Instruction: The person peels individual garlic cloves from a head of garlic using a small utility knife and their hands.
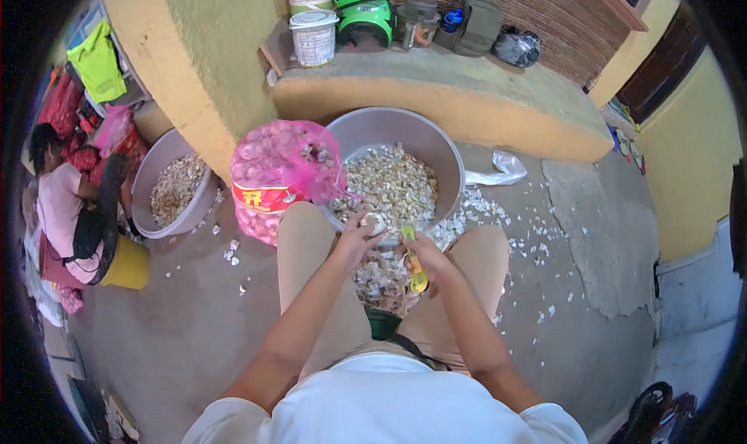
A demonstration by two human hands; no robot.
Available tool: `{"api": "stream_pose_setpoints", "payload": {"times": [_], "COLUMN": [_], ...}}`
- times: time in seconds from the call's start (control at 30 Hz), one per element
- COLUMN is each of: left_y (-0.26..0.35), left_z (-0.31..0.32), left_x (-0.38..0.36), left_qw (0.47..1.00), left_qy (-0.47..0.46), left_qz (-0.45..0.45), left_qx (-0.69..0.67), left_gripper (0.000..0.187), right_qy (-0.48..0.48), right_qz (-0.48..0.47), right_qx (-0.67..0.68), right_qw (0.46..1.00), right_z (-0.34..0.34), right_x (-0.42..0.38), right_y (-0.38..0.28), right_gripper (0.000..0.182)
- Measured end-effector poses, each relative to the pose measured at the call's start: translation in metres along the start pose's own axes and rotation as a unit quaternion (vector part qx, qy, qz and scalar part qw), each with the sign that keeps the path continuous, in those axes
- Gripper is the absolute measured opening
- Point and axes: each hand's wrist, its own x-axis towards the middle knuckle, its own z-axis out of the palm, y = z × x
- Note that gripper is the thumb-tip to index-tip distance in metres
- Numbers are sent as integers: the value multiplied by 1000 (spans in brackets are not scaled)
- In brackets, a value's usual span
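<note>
My left hand (pixel 355 240) holds a whitish garlic bulb (pixel 373 224) over the near rim of a big grey tub (pixel 447 144). Garlic cloves (pixel 393 181) cover the tub's bottom. Close by on the right, my right hand (pixel 428 256) is closed around a yellow-green cutter (pixel 415 265), its end pointing up toward the tub. The bulb and the cutter are apart. Papery peelings (pixel 381 277) lie in a heap between my knees, below both hands. A pink mesh sack of garlic bulbs (pixel 268 160) leans against the tub's left side.
At the left, a person in a pink shirt (pixel 66 203) sits by a second tub (pixel 206 199) and a yellow bucket (pixel 128 265). A concrete ledge (pixel 436 94) behind the big tub bears buckets, green helmets and a backpack (pixel 478 24). Peelings litter the floor at right.
</note>
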Motion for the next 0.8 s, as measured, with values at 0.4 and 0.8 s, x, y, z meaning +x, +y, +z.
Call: {"api": "stream_pose_setpoints", "payload": {"times": [0.4,0.8], "left_y": [-18,-1], "left_z": [0,24], "left_x": [-67,-86], "left_qw": [995,986], "left_qy": [-23,-49], "left_qz": [-68,-151], "left_qx": [75,47], "left_gripper": [36,49], "right_qy": [-13,31], "right_qz": [-47,-36], "right_qx": [155,165], "right_qw": [987,985], "right_z": [29,49], "right_x": [-73,-88], "right_y": [26,44], "right_gripper": [29,23]}}
